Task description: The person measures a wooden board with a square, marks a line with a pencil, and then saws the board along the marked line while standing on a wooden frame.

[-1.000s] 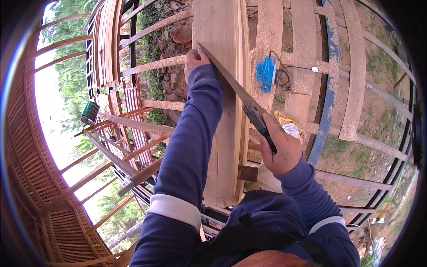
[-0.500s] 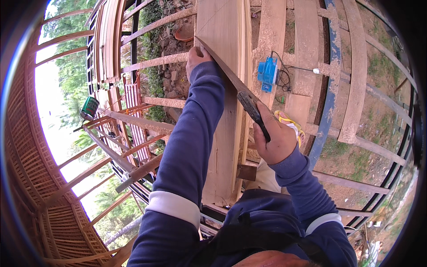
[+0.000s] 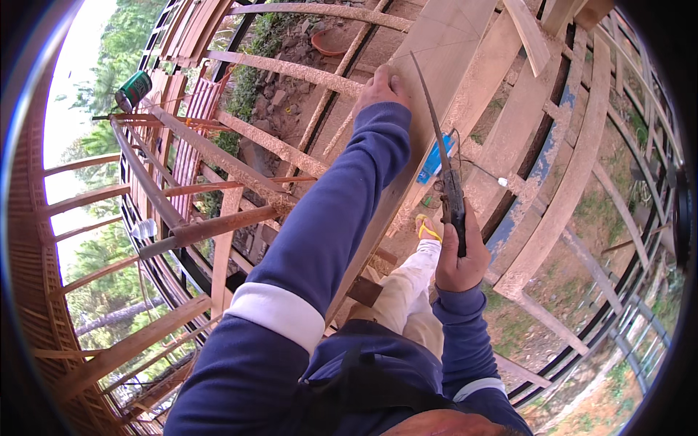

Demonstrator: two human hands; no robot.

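My right hand [image 3: 465, 258] is wrapped around the dark handle of a handsaw [image 3: 436, 123]. Its long blade points away from me, seen nearly edge-on, and the tip is over a wide wooden board [image 3: 440, 47]. Whether the teeth touch the wood I cannot tell. At the board's left edge, my left hand [image 3: 382, 89] grips the wood with bent fingers, a short way left of the saw tip. Faint lines run across the board's face near there.
Beyond the board's right side lies a blue power tool [image 3: 435, 161] with a dark cord, partly hidden. Sawdust-covered planks [image 3: 509, 123] and a blue-painted beam [image 3: 520, 211] stand right of it. A green can [image 3: 134, 91] is far left; a reddish basin [image 3: 331, 42] lies on rubble.
My view has turned, so the board slants to the upper right. The handsaw has swung more upright, its tip shifting off the board's left edge. My left hand stays at that edge.
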